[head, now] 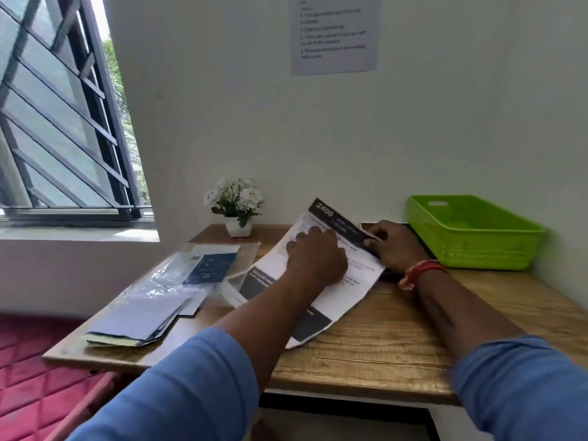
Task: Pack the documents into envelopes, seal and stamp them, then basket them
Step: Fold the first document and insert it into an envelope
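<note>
Two hands on one printed document (321,281), which lies slanted on the wooden table (381,345), far end lifted slightly. Left hand (313,261) lies on the sheet's middle, fingers bent loosely and spread over the paper, pressing it down. Right hand (393,246) pinches the document's far right edge at its dark header band, thumb and fingers closed on the paper; a red bracelet (420,272) sits on that wrist. The hands are near each other, not touching. Both forearms wear rolled blue sleeves. Just left of the document: a clear plastic sleeve (178,268) with a dark blue booklet (211,267) on or in it, cannot tell which. Farther left of the document, nearer the table's front: a stack of pale blue envelopes (136,323). Right of the document, against the wall: a green basket (474,233), tilted in view. Behind the document's left side: a small white pot of white flowers (237,206). Above the document, on the wall: a notice sheet (334,33), text blurred. Far left: a barred window (60,106).
</note>
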Tool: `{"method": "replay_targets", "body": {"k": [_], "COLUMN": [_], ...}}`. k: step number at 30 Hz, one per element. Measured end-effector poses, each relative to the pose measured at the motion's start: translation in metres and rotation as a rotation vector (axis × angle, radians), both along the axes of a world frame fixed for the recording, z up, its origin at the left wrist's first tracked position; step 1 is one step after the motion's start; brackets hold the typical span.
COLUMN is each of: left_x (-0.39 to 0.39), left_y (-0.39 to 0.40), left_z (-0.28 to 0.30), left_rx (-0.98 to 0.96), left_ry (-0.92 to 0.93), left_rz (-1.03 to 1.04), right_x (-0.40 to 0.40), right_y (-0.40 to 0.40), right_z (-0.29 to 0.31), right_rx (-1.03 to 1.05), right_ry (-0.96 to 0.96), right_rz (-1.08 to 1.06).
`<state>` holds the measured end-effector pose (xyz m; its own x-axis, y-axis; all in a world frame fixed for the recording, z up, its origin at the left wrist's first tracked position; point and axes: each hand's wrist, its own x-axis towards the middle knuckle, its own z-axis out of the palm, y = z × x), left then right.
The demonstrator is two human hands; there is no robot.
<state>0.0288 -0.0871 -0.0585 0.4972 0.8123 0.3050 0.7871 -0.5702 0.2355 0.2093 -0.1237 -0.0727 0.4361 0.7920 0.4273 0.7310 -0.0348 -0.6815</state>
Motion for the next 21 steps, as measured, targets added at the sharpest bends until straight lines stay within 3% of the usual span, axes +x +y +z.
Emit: {"method": "replay_targets", "body": {"k": [3, 5, 10, 14, 21], "left_x": [0.006, 0.010, 0.010, 0.008, 0.020], "left_y": [-0.011, -0.015, -0.007, 0.011, 0.023], "left_z": [0.013, 0.017, -0.002, -0.018, -0.027], "left_rx": [0.156, 0.145, -0.101, -0.075, -0.104], "left_ry": [-0.070, -0.082, 0.079, 0.011, -0.029], "left_rz": [-0.041, -0.064, -0.082, -0.073, -0.090], "right_x": [0.010, 0.009, 0.009, 0.012, 0.008], "right_y": [-0.013, -0.020, -0.020, -0.006, -0.004], "right_z": [0.003, 0.003, 0.007, 0.009, 0.018], "right_rx": [0.046, 0.020, -0.169, -0.256, -0.179], "right_ry": [0.256, 0.327, 0.068, -0.023, -0.209], "right_rz": [0.034, 0.058, 0.096, 0.055, -0.023]}}
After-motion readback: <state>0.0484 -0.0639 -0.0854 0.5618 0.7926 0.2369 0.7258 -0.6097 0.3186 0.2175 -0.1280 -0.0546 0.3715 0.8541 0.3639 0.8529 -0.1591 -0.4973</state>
